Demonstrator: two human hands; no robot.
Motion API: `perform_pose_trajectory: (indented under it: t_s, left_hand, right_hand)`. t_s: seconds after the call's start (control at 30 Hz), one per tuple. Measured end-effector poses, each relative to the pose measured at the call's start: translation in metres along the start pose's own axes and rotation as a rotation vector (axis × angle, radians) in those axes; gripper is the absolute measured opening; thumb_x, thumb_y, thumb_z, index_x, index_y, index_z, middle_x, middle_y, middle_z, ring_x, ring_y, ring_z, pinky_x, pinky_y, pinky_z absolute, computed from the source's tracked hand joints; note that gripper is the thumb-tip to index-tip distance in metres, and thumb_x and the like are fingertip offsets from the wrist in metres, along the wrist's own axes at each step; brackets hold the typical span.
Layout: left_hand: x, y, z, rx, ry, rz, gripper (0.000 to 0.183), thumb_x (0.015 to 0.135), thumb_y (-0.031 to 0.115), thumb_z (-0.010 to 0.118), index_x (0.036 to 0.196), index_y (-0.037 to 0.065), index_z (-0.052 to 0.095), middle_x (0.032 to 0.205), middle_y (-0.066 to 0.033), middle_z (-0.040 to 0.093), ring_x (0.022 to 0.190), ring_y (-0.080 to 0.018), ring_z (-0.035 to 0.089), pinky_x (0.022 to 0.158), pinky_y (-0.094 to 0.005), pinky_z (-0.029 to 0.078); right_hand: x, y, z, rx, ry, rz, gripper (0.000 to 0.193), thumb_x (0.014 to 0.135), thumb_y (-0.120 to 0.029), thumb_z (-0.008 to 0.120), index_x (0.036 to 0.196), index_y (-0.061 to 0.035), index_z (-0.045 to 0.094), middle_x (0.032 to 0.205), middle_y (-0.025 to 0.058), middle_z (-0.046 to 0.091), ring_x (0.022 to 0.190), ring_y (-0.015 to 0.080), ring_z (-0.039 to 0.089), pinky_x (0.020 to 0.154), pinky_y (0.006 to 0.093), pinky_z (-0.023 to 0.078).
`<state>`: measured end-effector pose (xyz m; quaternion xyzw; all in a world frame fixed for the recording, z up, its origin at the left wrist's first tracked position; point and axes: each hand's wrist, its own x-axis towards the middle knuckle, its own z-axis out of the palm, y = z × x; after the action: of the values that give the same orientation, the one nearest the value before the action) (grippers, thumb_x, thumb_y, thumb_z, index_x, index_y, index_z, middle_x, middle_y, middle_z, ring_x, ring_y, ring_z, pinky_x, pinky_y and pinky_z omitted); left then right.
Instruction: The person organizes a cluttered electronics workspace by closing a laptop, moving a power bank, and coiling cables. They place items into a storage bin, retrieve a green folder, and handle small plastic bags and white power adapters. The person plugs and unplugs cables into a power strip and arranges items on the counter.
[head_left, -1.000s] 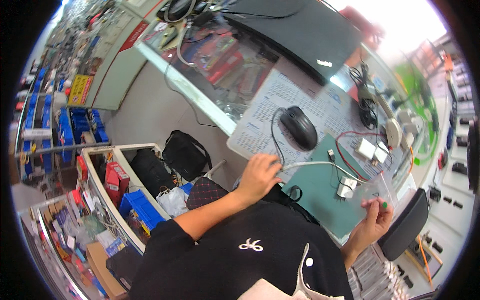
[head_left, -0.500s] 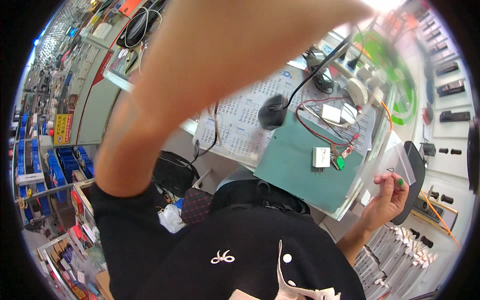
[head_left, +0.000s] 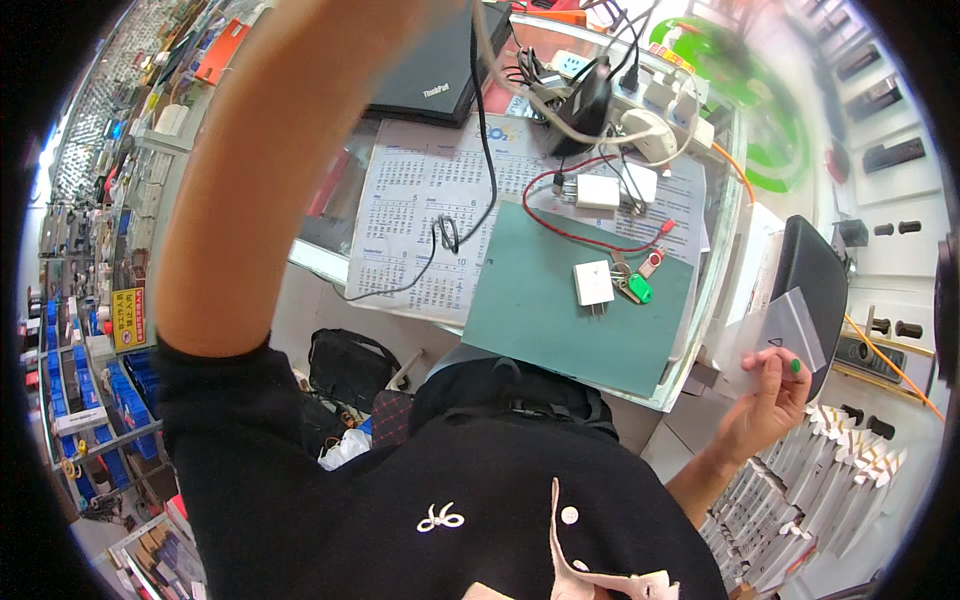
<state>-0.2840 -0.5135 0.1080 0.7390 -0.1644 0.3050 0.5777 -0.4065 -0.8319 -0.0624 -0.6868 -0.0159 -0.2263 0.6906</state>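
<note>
My left arm (head_left: 235, 180) reaches up across the left side, and its hand is out of view past the top edge. At the right, my right hand (head_left: 770, 400) pinches a clear plastic bag (head_left: 800, 325) between thumb and fingers. A small green spot (head_left: 796, 366) shows at a fingertip; what it is I cannot make out. On the green mat (head_left: 540, 300) lie a white plug adapter (head_left: 593, 284) and keys with a green tag (head_left: 640, 289). A red cable (head_left: 600, 244) curves beside a white charger (head_left: 598, 191) just beyond the mat.
A black laptop (head_left: 425, 85) lies closed at the back of the glass-topped table, behind a calendar sheet (head_left: 400, 210). Black cable (head_left: 490, 160) runs across that sheet. Power strips with plugs (head_left: 650, 130) crowd the back right. Shelves with blue bins (head_left: 125, 400) stand left.
My left arm has swung left, uncovering the laptop. The black mouse that was over the calendar is no longer visible. My right hand keeps its hold on the bag.
</note>
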Motion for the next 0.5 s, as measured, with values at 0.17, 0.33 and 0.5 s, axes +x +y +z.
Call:
perform_pose_trajectory:
  t_s: [0.17, 0.33, 0.5]
  left_hand:
    - [-0.042, -0.07, -0.022, -0.219, 0.171, -0.2, 0.01, 0.086, 0.009, 0.054, 0.089, 0.003, 0.062, 0.063, 0.0001, 0.05, 0.051, -0.0078, 0.041, 0.051, -0.0218, 0.036]
    - [-0.115, -0.144, -0.053, -0.46, 0.337, -0.408, 0.015, 0.081, 0.001, 0.052, 0.092, -0.001, 0.062, 0.061, -0.0014, 0.045, 0.051, -0.0107, 0.038, 0.059, -0.0283, 0.041]
    - [-0.206, -0.186, -0.057, -0.173, 0.383, -0.519, 0.013, 0.09, 0.005, 0.052, 0.099, 0.005, 0.061, 0.086, -0.0008, 0.062, 0.066, -0.008, 0.051, 0.06, -0.0221, 0.042]
  right_hand:
    - [-0.002, 0.006, 0.014, 0.048, -0.088, 0.053, 0.01, 0.088, 0.004, 0.059, 0.097, -0.0003, 0.057, 0.083, 0.0109, 0.063, 0.071, 0.0173, 0.06, 0.065, 0.03, 0.051]
    - [-0.008, 0.008, 0.043, 0.107, -0.192, 0.071, 0.012, 0.088, 0.005, 0.057, 0.098, 0.0009, 0.056, 0.092, 0.0108, 0.061, 0.076, 0.0177, 0.062, 0.068, 0.0308, 0.052]
    - [-0.026, 0.006, 0.094, 0.143, -0.288, 0.286, 0.009, 0.088, 0.001, 0.057, 0.096, 0.0018, 0.055, 0.092, 0.0101, 0.061, 0.08, 0.017, 0.06, 0.074, 0.0324, 0.051]
